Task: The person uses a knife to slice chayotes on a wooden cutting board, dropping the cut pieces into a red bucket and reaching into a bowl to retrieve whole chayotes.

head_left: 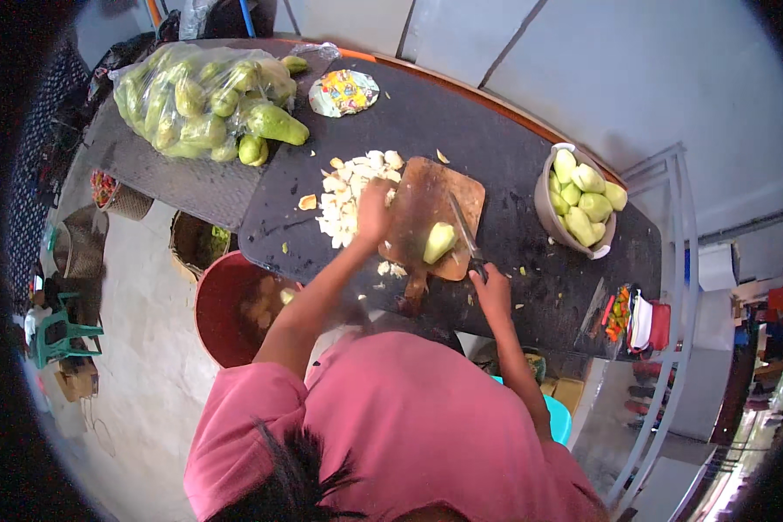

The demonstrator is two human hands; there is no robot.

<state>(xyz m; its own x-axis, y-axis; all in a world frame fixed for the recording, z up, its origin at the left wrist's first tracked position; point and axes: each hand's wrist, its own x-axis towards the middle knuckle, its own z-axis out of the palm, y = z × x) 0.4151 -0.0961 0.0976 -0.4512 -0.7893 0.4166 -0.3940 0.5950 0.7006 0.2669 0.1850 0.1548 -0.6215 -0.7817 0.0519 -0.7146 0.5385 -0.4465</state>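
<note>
Peeled gourd (440, 243) on the wooden chopping board (419, 193), pale green, lying near the board's lower edge, close in to the person! And look at the right hand (491, 287): fingers wrapped round the dark handle of the knife (466, 230), blade running out over the board beside the gourd, tip pointing away from the body, presumably the safer way to have it. Over to the left hand (374, 211), blurred, right where the heap of white chunks (344, 193) meets the board; whether it grasps a piece or is free, I can't tell. Those chunks sit straight on the dark bench (513, 200), just left of the board, likely so the cutting surface has room. Out on the right, a pale bowl (544, 213) is loaded with more peeled gourds, apparently parked within the right arm's reach. Far left, a clear plastic bag (204, 91) bulges with green, unpeeled ones, the bag probably there to stop them rolling. Down below the bench edge, a red tub (222, 317). And the lettering? A colourful patterned packet (344, 92) lies beyond the chunks, but no words or brand can be made out on it.
</note>
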